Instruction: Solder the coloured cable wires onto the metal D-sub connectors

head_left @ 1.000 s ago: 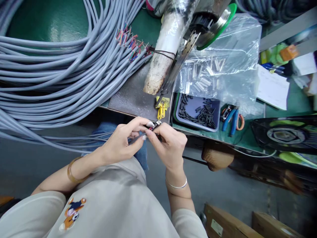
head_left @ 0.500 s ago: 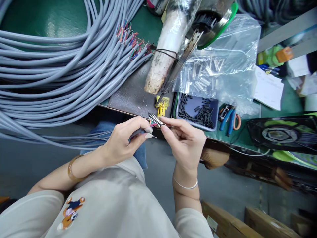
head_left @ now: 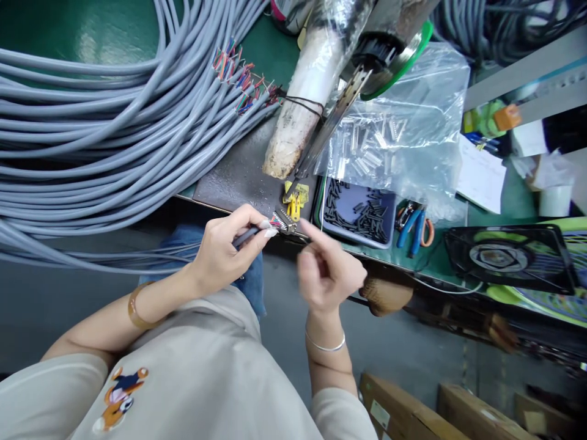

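Left hand (head_left: pixel 233 247) pinches grey cable (head_left: pixel 245 237) just behind connector (head_left: pixel 288 223), near desk's (head_left: pixel 426 264) front edge, apparently keeping wired pins exposed. Right hand (head_left: pixel 328 272) blurred, index finger (head_left: pixel 321 239) extended beside connector; grip, contact unclear.

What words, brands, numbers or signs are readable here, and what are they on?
None can be read.
Cardboard box: white label, too small and blurred.
Paper sheet: any writing too faint.
Fan: any hub lettering too blurred.
Connector at the left hand: none legible.
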`<state>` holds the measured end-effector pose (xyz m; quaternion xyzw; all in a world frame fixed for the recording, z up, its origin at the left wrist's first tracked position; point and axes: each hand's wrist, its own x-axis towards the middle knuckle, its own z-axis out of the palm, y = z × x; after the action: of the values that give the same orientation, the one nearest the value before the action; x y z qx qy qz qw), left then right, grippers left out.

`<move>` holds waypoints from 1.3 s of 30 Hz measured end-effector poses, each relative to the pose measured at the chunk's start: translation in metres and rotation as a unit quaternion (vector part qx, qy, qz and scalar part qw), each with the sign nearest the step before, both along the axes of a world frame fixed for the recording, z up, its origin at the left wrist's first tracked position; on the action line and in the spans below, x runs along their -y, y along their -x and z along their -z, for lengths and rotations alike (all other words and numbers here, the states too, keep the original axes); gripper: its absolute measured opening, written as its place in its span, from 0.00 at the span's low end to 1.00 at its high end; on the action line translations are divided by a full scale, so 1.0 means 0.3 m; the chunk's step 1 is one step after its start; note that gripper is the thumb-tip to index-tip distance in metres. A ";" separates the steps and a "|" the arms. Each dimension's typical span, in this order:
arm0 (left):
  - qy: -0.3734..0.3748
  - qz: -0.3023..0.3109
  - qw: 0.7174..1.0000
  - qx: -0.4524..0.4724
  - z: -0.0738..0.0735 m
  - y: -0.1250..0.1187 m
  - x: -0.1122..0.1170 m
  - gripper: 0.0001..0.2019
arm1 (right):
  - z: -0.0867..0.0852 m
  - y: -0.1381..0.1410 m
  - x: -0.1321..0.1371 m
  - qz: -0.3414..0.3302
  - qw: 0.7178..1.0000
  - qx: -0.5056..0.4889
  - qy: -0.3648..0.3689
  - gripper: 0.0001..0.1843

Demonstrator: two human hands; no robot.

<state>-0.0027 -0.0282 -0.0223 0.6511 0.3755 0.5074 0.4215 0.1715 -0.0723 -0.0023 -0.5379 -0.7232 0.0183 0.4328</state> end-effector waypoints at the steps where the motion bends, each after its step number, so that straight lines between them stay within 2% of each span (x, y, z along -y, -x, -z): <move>1: -0.011 0.000 1.000 -0.004 -0.003 0.001 -0.003 0.05 | -0.011 -0.001 0.003 0.013 0.999 -0.046 -0.014 0.19; 3: -0.040 -0.006 0.999 -0.018 -0.006 0.002 -0.007 0.05 | -0.035 0.001 0.009 0.045 0.992 -0.101 -0.056 0.23; 4: -0.056 -0.008 0.998 -0.026 -0.007 0.002 -0.009 0.05 | -0.047 0.002 0.010 0.057 0.991 -0.095 -0.072 0.24; 6: -0.083 0.001 0.996 -0.040 -0.007 0.002 -0.014 0.04 | -0.065 0.004 0.008 0.061 0.995 -0.017 -0.078 0.21; 9: -0.112 0.008 0.992 -0.049 -0.004 0.000 -0.022 0.03 | -0.065 0.003 -0.010 0.025 0.990 0.121 -0.067 0.13; 11: -0.107 -0.003 0.993 -0.054 -0.001 -0.002 -0.029 0.03 | -0.045 0.004 -0.028 -0.001 0.986 0.148 -0.071 0.10; 15: -0.037 -0.015 0.998 -0.053 0.005 -0.006 -0.045 0.05 | 0.010 0.014 -0.055 0.004 0.988 0.131 -0.084 0.11; 18: -0.015 -0.027 0.998 -0.055 0.002 -0.010 -0.061 0.04 | 0.030 0.025 -0.064 0.017 0.990 0.111 -0.080 0.11; 25: -0.024 -0.059 0.995 -0.078 -0.022 -0.021 -0.088 0.06 | 0.029 0.030 -0.085 0.024 0.992 0.091 -0.081 0.12; 34: 0.081 -0.015 0.996 -0.022 -0.033 -0.004 -0.101 0.10 | 0.031 0.020 -0.095 0.013 0.995 0.062 -0.078 0.12; 36: 0.078 -0.011 0.997 -0.026 -0.031 -0.001 -0.102 0.10 | 0.037 0.018 -0.095 0.011 0.995 0.064 -0.071 0.12; 39: 0.036 -0.025 0.998 -0.047 -0.023 0.000 -0.098 0.07 | 0.045 0.015 -0.096 0.009 0.995 0.071 -0.071 0.11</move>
<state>-0.0027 0.0012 -0.0155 0.6491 0.4293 0.4726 0.4136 0.1670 -0.0436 -0.0158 -0.5122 -0.7467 -0.0747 0.4178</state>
